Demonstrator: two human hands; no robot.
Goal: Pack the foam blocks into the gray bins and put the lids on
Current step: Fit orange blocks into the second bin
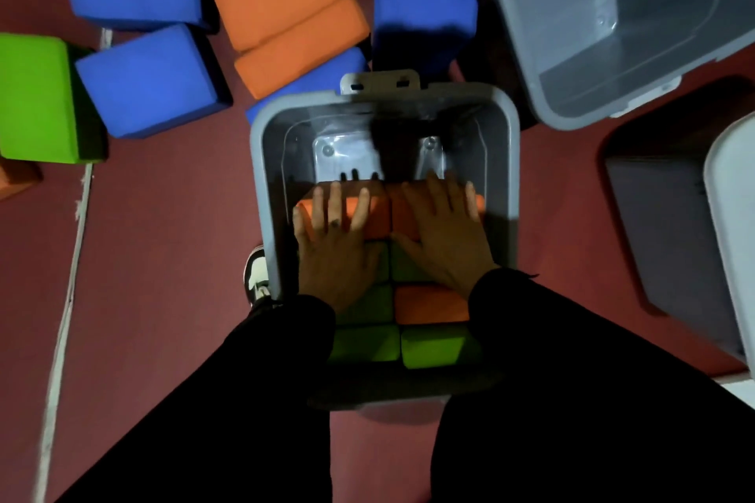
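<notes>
Left hand (335,245) and right hand (445,235) laid flat, fingers spread, nothing gripped, pressed on two orange blocks (369,212) inside gray bin (263,159). Green blocks (433,347) packed at near end; far end unfilled. Loose blue blocks (147,82) left on floor, far left. Risk: foam compressed unevenly is judged likely to spring back, tilting row and obstructing lid.

Three gray bins (261,159); two hands (392,245)
</notes>
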